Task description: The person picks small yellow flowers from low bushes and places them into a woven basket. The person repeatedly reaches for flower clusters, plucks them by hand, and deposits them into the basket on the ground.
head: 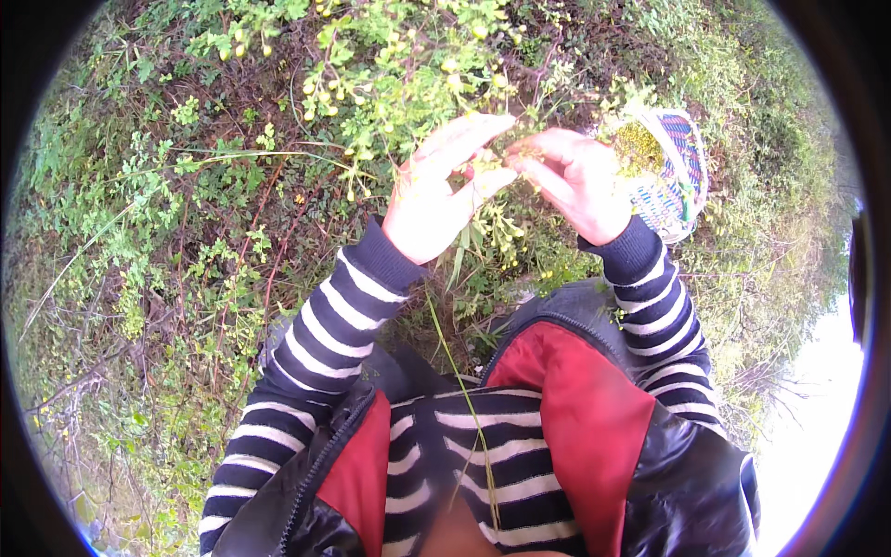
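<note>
My left hand [442, 184] is at a leafy shrub branch, its thumb and fingers curved round a small sprig with pale yellow buds or flowers. Close beside it, my right hand [571, 177] has its thumb and fingertips on a bit of the same growth [518, 157]. Bright light washes out both hands, so the fine contact is hard to see. Yellow-green round buds [327, 90] hang on the shrub above and to the left. Just right of my right hand, a woven basket [679, 174] in blue, white and red holds many small yellow buds or flowers [637, 150].
Dense shrubs and weeds [174, 209] cover the slope all around. Reddish stems [278, 257] and long grass blades cross at the left. One long grass stem [452, 355] runs over my striped top. My open jacket [592, 418] with red lining lies across my lap.
</note>
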